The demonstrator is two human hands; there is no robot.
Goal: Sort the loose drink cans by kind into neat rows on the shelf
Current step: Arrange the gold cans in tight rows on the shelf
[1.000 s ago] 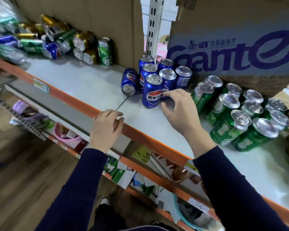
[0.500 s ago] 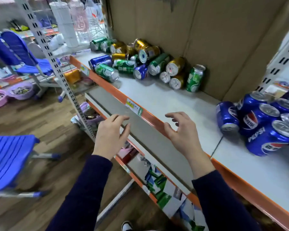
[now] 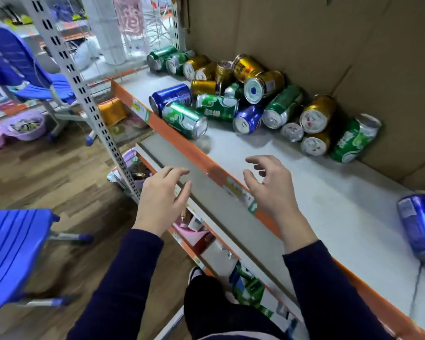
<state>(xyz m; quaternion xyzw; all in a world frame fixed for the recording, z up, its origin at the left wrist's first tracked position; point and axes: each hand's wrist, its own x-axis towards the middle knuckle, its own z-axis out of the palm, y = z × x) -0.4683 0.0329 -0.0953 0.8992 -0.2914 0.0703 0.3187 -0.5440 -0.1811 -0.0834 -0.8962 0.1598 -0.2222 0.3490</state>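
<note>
While both hands, left (image 3: 161,202) and right (image 3: 271,190), are hovering empty with fingers spread wide, the pile (image 3: 243,99) is lying unsorted on the shelf (image 3: 329,197); most sorting seems left.

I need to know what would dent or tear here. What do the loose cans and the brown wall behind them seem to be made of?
The loose cans look like thin printed metal, probably aluminium: glossy coloured sides and bare silvery ends. The brown wall looks like matte corrugated cardboard, with fold creases and flap seams showing.
</note>
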